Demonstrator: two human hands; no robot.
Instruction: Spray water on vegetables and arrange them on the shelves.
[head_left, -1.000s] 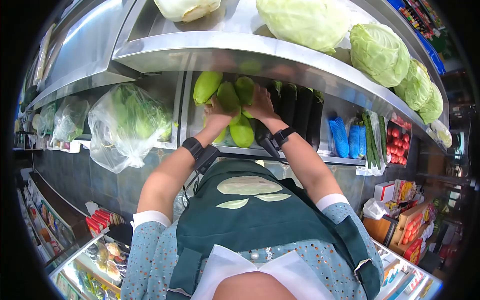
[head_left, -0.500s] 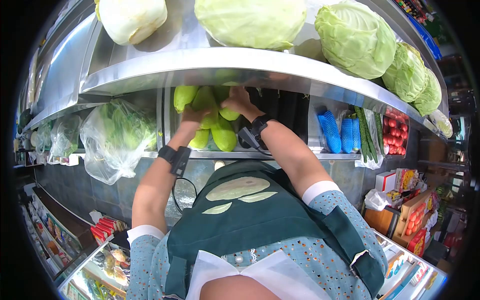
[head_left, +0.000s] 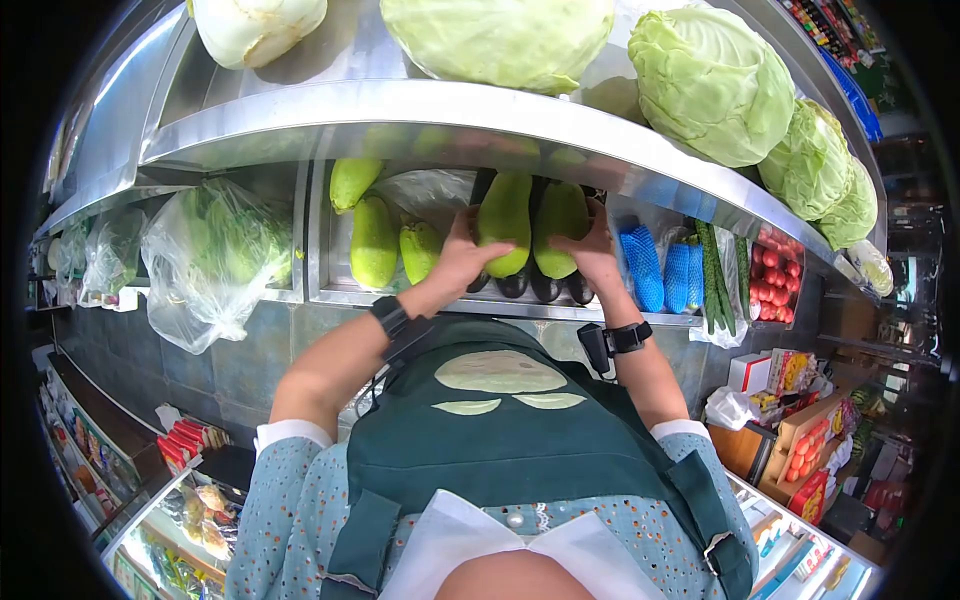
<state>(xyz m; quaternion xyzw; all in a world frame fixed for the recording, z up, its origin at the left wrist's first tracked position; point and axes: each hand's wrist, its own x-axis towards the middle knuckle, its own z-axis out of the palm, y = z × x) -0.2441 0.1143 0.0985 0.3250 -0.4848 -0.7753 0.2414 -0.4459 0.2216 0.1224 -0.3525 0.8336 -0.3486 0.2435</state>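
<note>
My left hand point(head_left: 466, 258) is closed around a light-green summer squash point(head_left: 506, 212), thumb across its lower end. Beside it, my right hand point(head_left: 593, 250) grips a second summer squash point(head_left: 562, 222) from its right side. Both squashes are above a row of dark eggplants point(head_left: 546, 288), whose rounded ends show beneath them; most of the eggplants are hidden. Several more squashes, one of them a small squash point(head_left: 420, 248), lie to the left in the same metal bin point(head_left: 318, 225), with clear plastic lining behind them.
A metal shelf edge point(head_left: 400, 100) overhangs the bin, with cabbages point(head_left: 710, 85) on top. Left stands a plastic bag of leafy greens point(head_left: 215, 260). To the right are blue-netted produce point(head_left: 645, 265), cucumbers point(head_left: 712, 275) and tomatoes point(head_left: 775, 275).
Both hands have moved right from the squash pile to above the eggplants, carrying a squash each. The left pile is now smaller and spread out, with plastic lining exposed.
</note>
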